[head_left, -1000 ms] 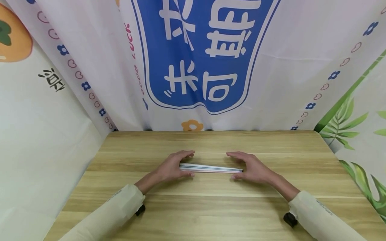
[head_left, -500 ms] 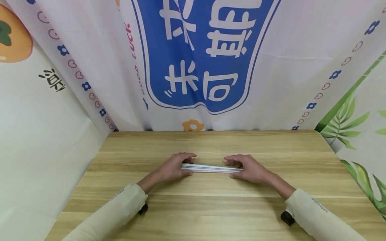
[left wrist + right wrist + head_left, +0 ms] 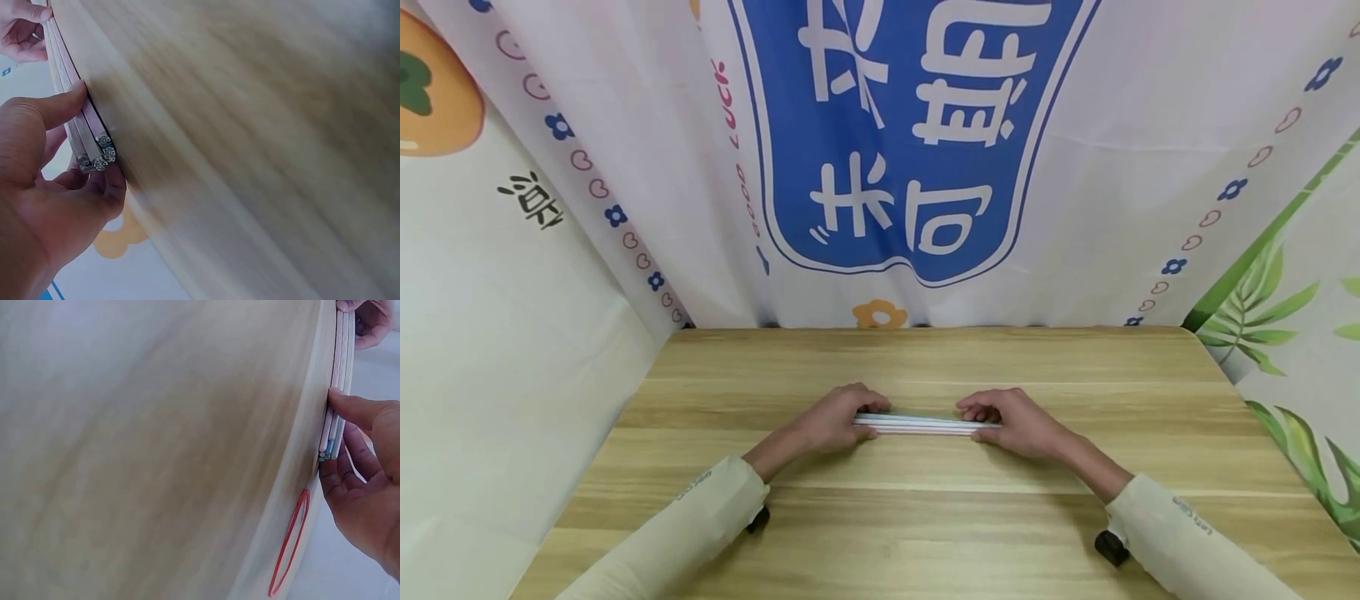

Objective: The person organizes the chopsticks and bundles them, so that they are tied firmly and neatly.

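Observation:
Several slim, pale chopsticks (image 3: 925, 426) lie side by side in a bundle across the table, running from one hand to the other. My left hand (image 3: 835, 421) holds the wider left end, thumb on the near side and fingers on the far side. In the left wrist view, patterned silvery caps (image 3: 100, 159) poke out below that thumb. At the narrower right end, my right hand (image 3: 1026, 423) grips the bundle in the same way. Teal tips (image 3: 325, 450) show beneath its thumb in the right wrist view.
A red rubber band (image 3: 285, 547) forms a long loop on the table beside the right hand, seen in the right wrist view. The wood-grain table (image 3: 917, 525) meets a printed curtain (image 3: 1075, 217) at its back edge. Fabric also hangs at both sides.
Both hands have closed in on the bundle, fingers curling from a wider spread to a grip at each end. The sticks have rolled slightly and shifted a little toward the near edge.

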### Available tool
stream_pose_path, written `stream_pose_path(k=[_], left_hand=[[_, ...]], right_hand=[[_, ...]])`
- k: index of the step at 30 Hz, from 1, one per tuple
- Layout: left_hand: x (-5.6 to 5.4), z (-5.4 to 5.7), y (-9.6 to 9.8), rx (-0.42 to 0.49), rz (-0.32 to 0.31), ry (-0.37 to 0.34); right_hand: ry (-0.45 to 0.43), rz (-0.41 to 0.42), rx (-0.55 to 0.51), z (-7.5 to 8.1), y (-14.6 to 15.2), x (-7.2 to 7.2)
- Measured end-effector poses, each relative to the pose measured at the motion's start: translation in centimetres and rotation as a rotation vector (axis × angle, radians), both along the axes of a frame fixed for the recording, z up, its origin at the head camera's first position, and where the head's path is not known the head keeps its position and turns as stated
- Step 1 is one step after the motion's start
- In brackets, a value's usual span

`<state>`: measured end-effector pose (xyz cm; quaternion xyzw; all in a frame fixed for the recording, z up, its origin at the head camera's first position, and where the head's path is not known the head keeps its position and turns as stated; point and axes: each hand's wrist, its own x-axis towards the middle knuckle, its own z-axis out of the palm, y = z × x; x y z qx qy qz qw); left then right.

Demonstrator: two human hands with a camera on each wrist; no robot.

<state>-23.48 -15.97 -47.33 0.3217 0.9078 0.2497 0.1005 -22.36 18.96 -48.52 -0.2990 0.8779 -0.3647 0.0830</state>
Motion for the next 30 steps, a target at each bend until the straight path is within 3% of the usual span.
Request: stream_pose_path(k=[7, 14, 24, 30], left_hand=[[0.36, 0.10, 0.00, -0.008, -0.003, 0.006], [0.05, 0.27, 0.14, 0.016, 0.020, -0.025], [-0.07, 0.42, 0.15, -0.036, -0.012, 0.054], [-0.03, 0.64, 0.22, -0.039, -0.028, 0.038]], right_hand=[[0.004, -0.019, 0.022, 0.06, -0.30, 0.23], [0.012, -0.017, 0.031, 0.36, -0.26, 0.21], [0.035, -0.003, 0.042, 0.79, -0.36, 0.08], [0.023, -0.003, 0.064, 0.86, -0.37, 0.23]])
